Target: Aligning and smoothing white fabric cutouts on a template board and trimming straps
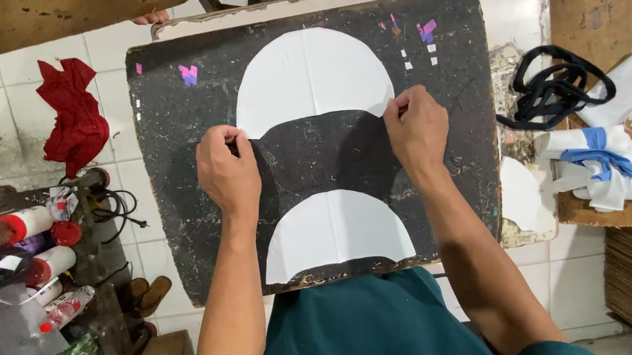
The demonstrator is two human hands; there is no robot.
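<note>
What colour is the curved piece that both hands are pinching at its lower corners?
White: the upper curved piece lies on the black board, seen best in the head view.

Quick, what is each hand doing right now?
Left hand: pinching the left corner of the upper white piece.
Right hand: pinching its right corner.

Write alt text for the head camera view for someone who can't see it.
Seen from above, a left hand and right hand pinch the lower corners of the upper white crescent piece on a black board; a second white piece lies nearer.
</note>
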